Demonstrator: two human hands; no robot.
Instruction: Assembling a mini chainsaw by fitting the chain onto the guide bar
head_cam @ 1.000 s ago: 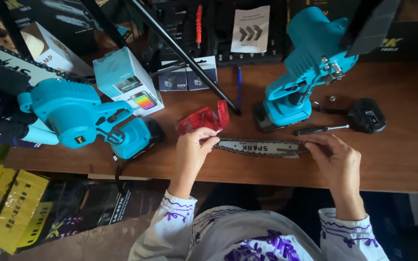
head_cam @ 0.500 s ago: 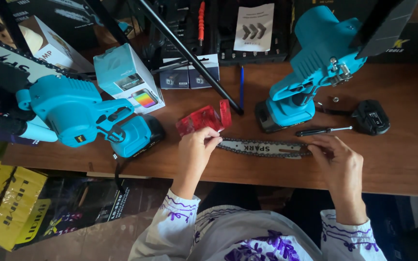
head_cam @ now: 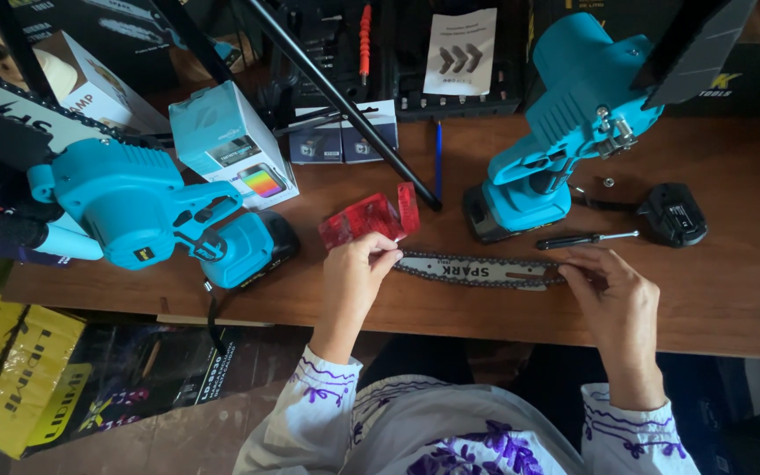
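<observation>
**Two hands, one chain on the bar**

Two blue saw bodies frame my work on the brown worktop (head_cam: 732,299): the bigger blue saw (head_cam: 147,211) lies on its side to my left, and the second blue saw body (head_cam: 565,132) stands tilted at upper right, beyond the bar. A light-blue box (head_cam: 226,145) sits behind the left saw, a red plastic cover (head_cam: 369,215) just beyond my left knuckles, a black battery pack (head_cam: 672,214) to the right, and a thin screwdriver (head_cam: 587,238) lies just beyond the bar's right half.

Between my hands the guide bar (head_cam: 477,271) lies flat, running left to right, with the saw chain (head_cam: 450,281) looped round its edge. My left hand (head_cam: 355,277) has its grip closed narrow, fingertips pinched on the left tip of bar and chain. My right hand (head_cam: 613,299) pinches the chain at the right end, fingers curled tight on the links.

To do this well, I judge I should keep the bar pressed flat so it cannot pivot, feed the drive links into the groove one stretch at a time from the left tip, and keep light tension with the right grip so seated links do not spring out. Cutters look sharp; pads belong on the side plates, not the teeth.
</observation>
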